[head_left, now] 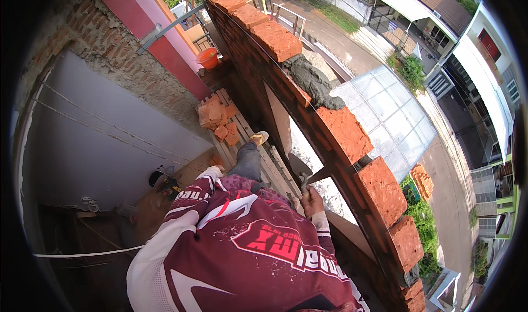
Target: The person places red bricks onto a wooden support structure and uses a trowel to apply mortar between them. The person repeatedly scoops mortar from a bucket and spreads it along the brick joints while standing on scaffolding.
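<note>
My right hand (313, 201) is closed around the handle of a trowel (298, 165) beside the inner face of the brick wall. The trowel's dark blade points away from me. A bed of wet grey mortar (313, 82) lies on top of the brick wall (278, 39), between laid orange bricks. On the left, my left hand (221, 169) shows only as a small part past the white sleeve end. Its fingers are hidden, near an orange brick piece (216, 160).
Loose bricks (213, 113) are piled on the wooden plank platform (268, 163), where my foot stands. An orange bucket (207, 58) sits at the platform's far end. Taut strings run along the wall. Beyond it are a drop, a translucent roof (388, 111) and a street.
</note>
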The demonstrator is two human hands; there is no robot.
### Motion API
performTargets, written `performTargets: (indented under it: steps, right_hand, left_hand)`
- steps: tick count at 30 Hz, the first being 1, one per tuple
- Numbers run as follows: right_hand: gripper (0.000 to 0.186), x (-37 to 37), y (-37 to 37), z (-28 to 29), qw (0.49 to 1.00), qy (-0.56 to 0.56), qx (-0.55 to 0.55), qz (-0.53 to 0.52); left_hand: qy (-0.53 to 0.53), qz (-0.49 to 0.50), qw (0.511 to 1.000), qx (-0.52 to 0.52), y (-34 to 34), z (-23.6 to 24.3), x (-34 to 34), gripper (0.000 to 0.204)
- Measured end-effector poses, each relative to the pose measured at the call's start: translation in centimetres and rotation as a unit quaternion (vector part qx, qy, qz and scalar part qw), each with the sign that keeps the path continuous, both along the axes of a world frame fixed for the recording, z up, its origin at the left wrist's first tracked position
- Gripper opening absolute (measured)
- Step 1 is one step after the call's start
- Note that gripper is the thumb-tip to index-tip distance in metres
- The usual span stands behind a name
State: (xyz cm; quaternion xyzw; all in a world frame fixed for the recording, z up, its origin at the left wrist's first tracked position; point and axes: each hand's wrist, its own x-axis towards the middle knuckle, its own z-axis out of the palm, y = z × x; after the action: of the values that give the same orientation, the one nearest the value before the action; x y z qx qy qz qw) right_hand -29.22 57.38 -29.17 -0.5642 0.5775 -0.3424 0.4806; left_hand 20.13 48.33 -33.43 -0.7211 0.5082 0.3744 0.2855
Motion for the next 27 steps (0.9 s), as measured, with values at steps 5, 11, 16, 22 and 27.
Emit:
performTargets:
  steps: [5, 11, 16, 22, 27]
  right_hand:
    - [0.044, 1.9, -2.9, 9.6, 0.998, -0.032, -0.046, 0.006]
    - [0.043, 4.6, -6.9, 19.7, 0.958, -0.271, 0.086, -0.037]
    - [0.059, 11.2, -14.2, 26.9, 0.967, -0.221, -0.061, -0.114]
    - [0.069, 20.6, -27.9, 35.4, 0.934, -0.199, -0.172, -0.244]
    - [0.054, 21.6, -42.9, 40.2, 0.923, -0.215, -0.266, -0.178]
  left_hand:
    - [0.041, 0.086, 0.991, -0.091, -5.3, 3.0, -1.1, 0.063]
    - [0.313, 0.318, 0.865, -0.229, -17.1, 5.1, -0.8, 0.038]
    - [0.446, 0.348, 0.759, -0.323, -34.7, 9.7, 4.0, 0.039]
    - [0.535, 0.425, 0.632, -0.365, -54.1, 20.1, 9.1, 0.064]
    - [0.544, 0.468, 0.591, -0.369, -63.5, 26.1, 11.6, 0.094]
